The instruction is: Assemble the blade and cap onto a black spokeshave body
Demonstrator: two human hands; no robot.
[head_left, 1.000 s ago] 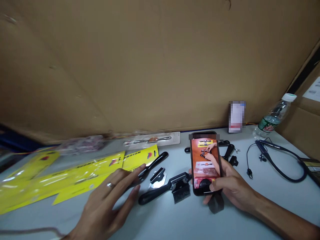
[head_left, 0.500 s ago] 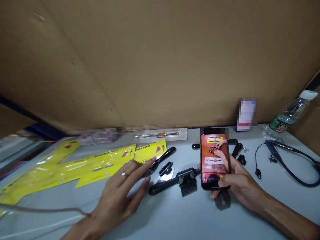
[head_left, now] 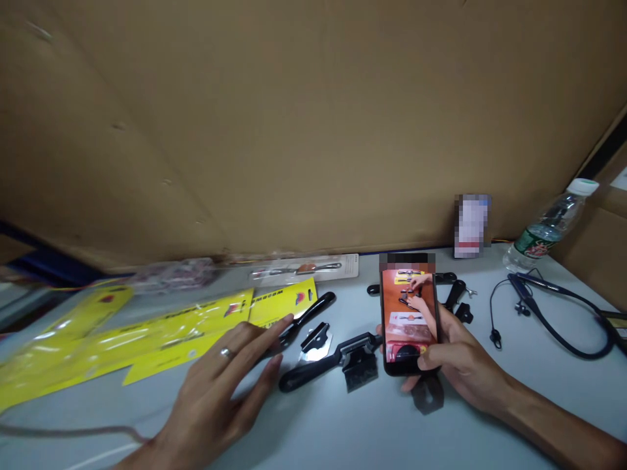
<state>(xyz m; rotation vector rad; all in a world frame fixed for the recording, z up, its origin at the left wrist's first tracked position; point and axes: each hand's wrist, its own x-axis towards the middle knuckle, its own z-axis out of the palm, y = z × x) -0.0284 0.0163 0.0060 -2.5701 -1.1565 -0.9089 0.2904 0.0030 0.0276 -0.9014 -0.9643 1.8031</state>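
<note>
My right hand (head_left: 465, 365) is closed around a black smartphone (head_left: 409, 320), its thumb on the lower part of the lit screen. The screen shows hands and tools on an orange-brown surface. My left hand (head_left: 215, 385), with a ring on one finger, hovers with fingers stretched out. Its index fingertip is at a black spokeshave (head_left: 313, 313); whether they touch I cannot tell. Between the hands lies another black spokeshave (head_left: 318, 370) with a wide plate (head_left: 361, 372), its right end hidden by the phone. A loose metal blade with a black cap (head_left: 316, 343) lies beside it.
Yellow packaging cards (head_left: 186, 336) cover the left side. A packaged spokeshave (head_left: 298, 268) lies at the back. Black tool parts (head_left: 456, 295) lie behind the phone. A water bottle (head_left: 543, 232), neckband earphones (head_left: 563, 326) and a blurred upright device (head_left: 470, 225) stand right. Cardboard (head_left: 313, 130) walls the back.
The whole view has shifted slightly, so things sit a little further left. Both hands keep their poses, and the phone remains in my right hand.
</note>
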